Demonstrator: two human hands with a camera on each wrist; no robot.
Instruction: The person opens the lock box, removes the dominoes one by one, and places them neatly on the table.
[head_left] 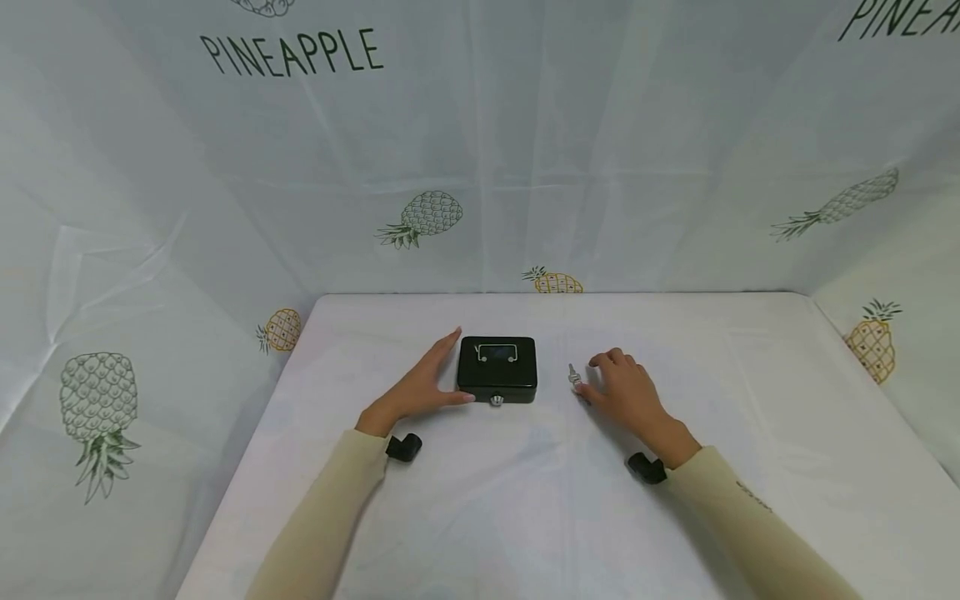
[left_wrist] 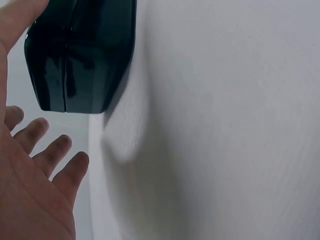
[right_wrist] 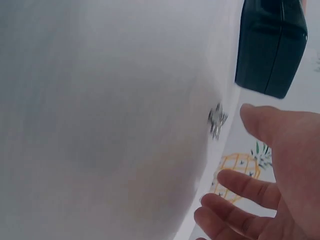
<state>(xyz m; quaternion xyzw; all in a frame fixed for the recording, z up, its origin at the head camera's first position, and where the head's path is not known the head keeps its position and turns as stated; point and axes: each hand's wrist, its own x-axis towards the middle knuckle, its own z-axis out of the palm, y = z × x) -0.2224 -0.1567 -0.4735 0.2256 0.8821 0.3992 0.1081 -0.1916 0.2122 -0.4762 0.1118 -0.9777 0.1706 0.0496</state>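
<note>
A black cash box (head_left: 497,369) with a wire handle on its lid and a round lock (head_left: 496,401) on its front lies shut on the white table. My left hand (head_left: 420,385) spreads around its left side, thumb at the front left corner and fingers stretched along the left edge. To the right of the box, a small bunch of keys (head_left: 574,377) lies on the cloth. My right hand (head_left: 626,393) hovers beside the keys, thumb and fingers parted around them; in the right wrist view the keys (right_wrist: 217,121) show apart from the thumb.
White cloth covers the table (head_left: 480,517). Behind it and at both sides hang white curtains (head_left: 600,167) printed with pineapples. A black wrist camera (head_left: 405,447) sits on the left wrist, another camera (head_left: 647,468) on the right.
</note>
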